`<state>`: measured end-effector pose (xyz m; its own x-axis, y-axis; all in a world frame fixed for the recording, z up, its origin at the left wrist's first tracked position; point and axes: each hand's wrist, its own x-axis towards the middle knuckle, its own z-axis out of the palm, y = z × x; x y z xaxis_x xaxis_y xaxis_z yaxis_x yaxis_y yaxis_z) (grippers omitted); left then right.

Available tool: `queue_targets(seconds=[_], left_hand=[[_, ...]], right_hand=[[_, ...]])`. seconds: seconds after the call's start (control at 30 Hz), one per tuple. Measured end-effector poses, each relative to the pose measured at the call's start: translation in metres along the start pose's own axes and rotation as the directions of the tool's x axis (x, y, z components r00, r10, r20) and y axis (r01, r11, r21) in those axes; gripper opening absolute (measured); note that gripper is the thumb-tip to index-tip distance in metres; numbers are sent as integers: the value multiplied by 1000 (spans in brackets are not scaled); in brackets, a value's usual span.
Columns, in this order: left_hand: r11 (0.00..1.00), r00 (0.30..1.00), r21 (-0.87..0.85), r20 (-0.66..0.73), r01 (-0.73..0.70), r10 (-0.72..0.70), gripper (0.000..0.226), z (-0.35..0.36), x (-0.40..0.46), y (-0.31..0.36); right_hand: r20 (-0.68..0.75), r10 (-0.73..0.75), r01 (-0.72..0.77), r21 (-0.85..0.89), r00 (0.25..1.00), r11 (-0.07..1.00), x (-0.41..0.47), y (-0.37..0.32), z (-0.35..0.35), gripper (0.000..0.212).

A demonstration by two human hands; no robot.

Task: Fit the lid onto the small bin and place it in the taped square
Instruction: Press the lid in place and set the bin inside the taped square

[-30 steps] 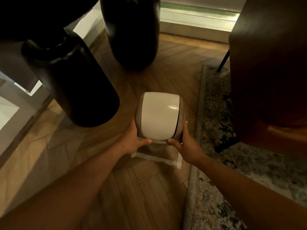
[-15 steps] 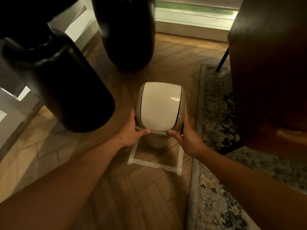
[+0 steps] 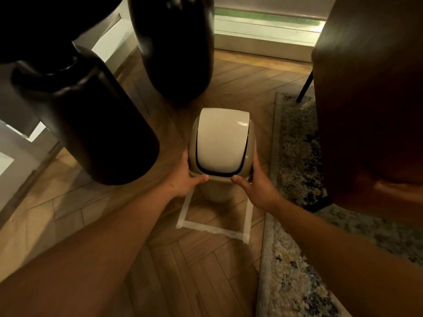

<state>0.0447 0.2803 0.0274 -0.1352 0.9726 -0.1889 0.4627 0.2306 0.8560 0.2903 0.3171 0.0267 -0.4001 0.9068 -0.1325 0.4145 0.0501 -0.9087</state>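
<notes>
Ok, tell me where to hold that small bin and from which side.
Grip the small bin by the rim band under its domed lid, one hand on each side, as the left hand and right hand do now. The smooth, rounded swing flap offers no purchase, and the body tapers downward.

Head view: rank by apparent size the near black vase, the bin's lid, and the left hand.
1. Near black vase, largest, though closeness to the camera inflates it.
2. Lid.
3. Left hand, smallest, gripping the bin opposite the right hand.
</notes>
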Motion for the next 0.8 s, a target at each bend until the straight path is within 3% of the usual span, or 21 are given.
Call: queue_targets(seconds=[0.2,0.53,0.8], left_hand=[[990,991,81,-81,114,-108,96,-5,19,22],[982,985,128,86,139,-151,104,-11,-14,13],[987,985,83,94,139,-147,111,-3,-39,6]], right_hand=[[16,62,-62,-1,998,998,27,-6,-15,95],[-35,174,-176,-76,984,981,-25,-6,-15,98],[-52,227,-230,-50,973,972,-54,-5,-2,109]])
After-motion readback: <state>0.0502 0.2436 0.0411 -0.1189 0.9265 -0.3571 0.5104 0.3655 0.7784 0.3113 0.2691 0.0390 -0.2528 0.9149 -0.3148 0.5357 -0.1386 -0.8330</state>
